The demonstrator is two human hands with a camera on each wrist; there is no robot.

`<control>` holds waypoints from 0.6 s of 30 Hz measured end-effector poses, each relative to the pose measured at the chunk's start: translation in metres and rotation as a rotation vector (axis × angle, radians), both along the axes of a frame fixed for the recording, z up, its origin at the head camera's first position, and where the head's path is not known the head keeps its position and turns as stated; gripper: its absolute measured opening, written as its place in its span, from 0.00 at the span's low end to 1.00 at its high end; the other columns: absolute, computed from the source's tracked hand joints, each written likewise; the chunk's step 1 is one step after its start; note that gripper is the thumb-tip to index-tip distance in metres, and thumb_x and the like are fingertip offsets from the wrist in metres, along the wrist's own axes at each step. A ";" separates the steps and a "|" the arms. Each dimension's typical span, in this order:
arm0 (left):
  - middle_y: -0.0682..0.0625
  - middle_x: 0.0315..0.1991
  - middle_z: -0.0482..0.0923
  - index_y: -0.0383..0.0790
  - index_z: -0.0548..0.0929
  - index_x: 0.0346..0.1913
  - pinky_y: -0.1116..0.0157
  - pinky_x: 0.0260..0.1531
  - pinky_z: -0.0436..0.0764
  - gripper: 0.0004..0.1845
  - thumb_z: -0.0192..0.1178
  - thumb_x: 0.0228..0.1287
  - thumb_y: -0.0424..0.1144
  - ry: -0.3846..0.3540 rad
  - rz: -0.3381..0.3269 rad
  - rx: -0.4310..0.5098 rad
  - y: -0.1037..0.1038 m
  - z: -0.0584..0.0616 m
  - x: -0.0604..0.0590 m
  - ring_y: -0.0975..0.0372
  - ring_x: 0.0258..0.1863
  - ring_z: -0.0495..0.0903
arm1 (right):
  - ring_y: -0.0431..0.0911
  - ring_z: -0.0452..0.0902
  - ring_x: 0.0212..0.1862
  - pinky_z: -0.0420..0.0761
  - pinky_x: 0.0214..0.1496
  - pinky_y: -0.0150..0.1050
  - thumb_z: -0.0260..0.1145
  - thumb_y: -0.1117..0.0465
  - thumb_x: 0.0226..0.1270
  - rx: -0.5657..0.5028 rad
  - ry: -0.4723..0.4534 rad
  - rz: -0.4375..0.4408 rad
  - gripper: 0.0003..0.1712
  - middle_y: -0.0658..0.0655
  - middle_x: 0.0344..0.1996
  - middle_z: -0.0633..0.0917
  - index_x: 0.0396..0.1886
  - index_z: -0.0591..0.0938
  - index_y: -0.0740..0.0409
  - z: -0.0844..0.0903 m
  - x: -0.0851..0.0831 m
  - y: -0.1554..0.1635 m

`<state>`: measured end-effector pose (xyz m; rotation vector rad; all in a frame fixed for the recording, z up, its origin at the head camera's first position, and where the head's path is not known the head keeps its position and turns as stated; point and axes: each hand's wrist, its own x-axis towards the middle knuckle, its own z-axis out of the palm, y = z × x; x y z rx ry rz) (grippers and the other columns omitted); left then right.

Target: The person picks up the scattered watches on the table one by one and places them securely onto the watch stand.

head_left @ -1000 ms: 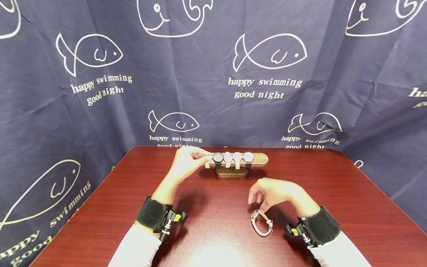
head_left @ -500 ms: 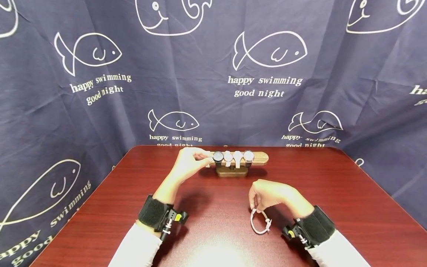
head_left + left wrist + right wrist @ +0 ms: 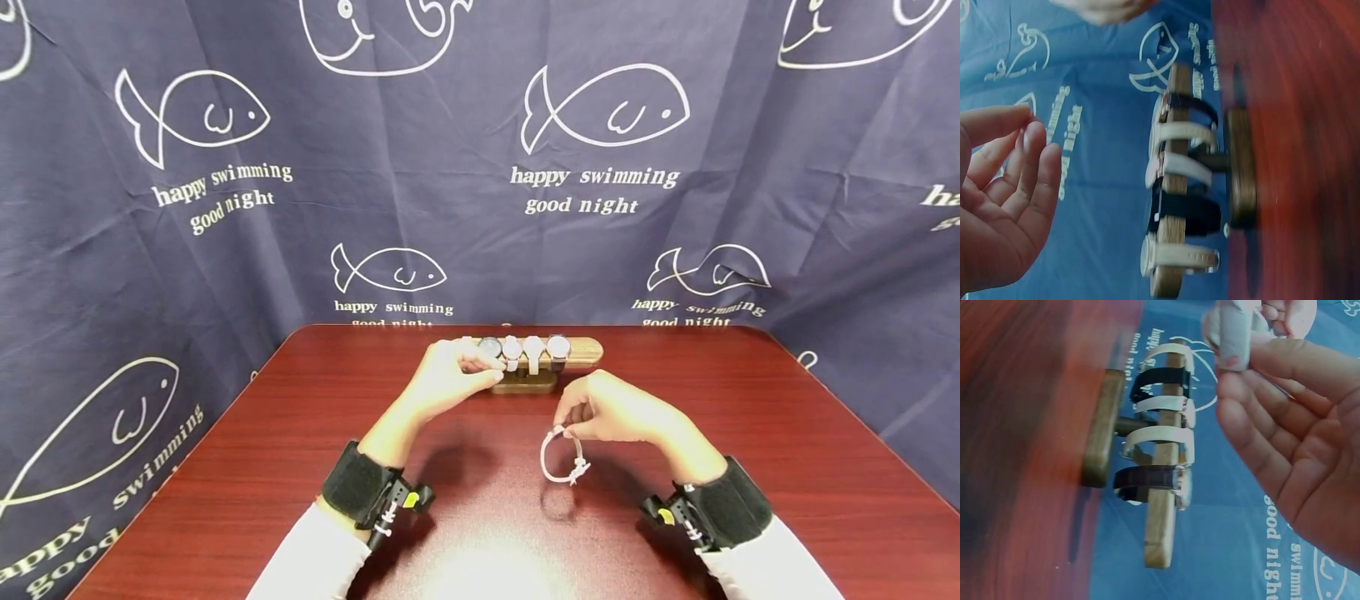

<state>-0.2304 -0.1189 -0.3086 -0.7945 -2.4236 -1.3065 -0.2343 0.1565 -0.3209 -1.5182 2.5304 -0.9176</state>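
My right hand (image 3: 618,408) pinches a wristwatch (image 3: 1234,337) with a pale strap, its buckled loop hanging over the table in the head view. Farther back stands a wooden watch stand (image 3: 587,352) whose bar carries several watches. My left hand (image 3: 446,379) is just in front of the stand's left end, overlapping the watches there. In the left wrist view nothing is between its loosely bent fingers (image 3: 1044,181). That view shows a white-strapped watch (image 3: 1185,255) at the bar's near end, beside a black-strapped watch (image 3: 1191,214).
The reddish-brown table (image 3: 337,367) reaches back to a dark blue curtain (image 3: 480,208) printed with white fish and lettering. The stand's bar has a bare wooden stretch (image 3: 1160,544) on its right end. Both wrists wear black bands (image 3: 360,487) with small cameras.
My right hand has lifted the watch off the table and carried it slightly left and toward the stand. My left hand has come off the stand's left end, moving right and nearer me.
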 end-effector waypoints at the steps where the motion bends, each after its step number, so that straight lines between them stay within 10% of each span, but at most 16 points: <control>1: 0.52 0.26 0.86 0.38 0.90 0.35 0.68 0.41 0.78 0.05 0.70 0.55 0.35 0.005 -0.010 -0.023 0.003 0.000 0.002 0.64 0.32 0.83 | 0.34 0.78 0.27 0.81 0.29 0.32 0.71 0.72 0.52 -0.027 0.026 0.004 0.10 0.43 0.26 0.83 0.30 0.86 0.54 0.001 0.000 0.000; 18: 0.48 0.35 0.86 0.35 0.86 0.46 0.68 0.27 0.79 0.15 0.69 0.58 0.38 -0.262 -0.192 0.109 0.026 0.014 0.024 0.64 0.27 0.80 | 0.43 0.80 0.37 0.77 0.41 0.27 0.74 0.78 0.43 -0.485 0.562 -0.035 0.20 0.49 0.34 0.86 0.35 0.88 0.54 0.038 0.012 -0.022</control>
